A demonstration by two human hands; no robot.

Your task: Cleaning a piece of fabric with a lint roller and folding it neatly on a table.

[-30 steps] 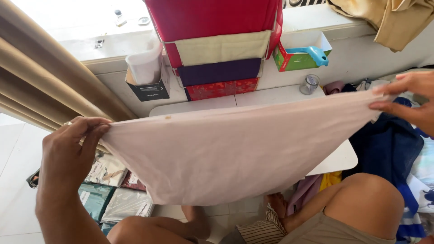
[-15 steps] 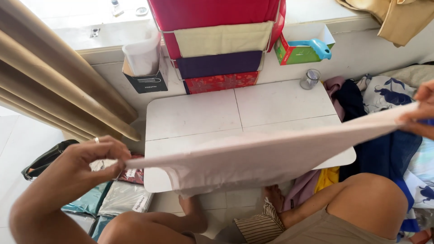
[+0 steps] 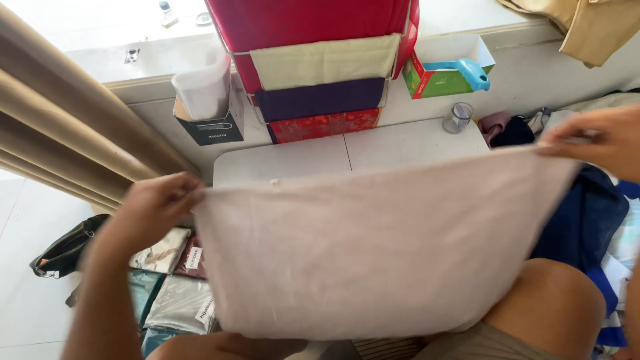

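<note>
Up in front of the chest, a pale pink cloth (image 3: 373, 253) hangs spread flat, stretched by its top edge over a low white desk (image 3: 320, 157). The left hand (image 3: 150, 210) has its fingers pinched shut on the cloth's upper left corner; the right hand (image 3: 600, 140) has its fingers closed on the upper right corner.

Behind the desk, against the wall, stands a stack of flat fabric packages (image 3: 320, 73): red on top, then cream, purple, and a patterned red one at the bottom. To its left sits a black box (image 3: 213, 123) with a small white label, holding a white plastic container (image 3: 200, 87). To its right lies a green and red carton (image 3: 443, 77) with a light blue item (image 3: 467, 70) resting on it, and a small glass jar (image 3: 458, 117) stands on the desk just below. On the floor at lower left lie clear-wrapped fabric packs (image 3: 177, 293) with small white labels, beside a black bag (image 3: 63, 250).
</note>
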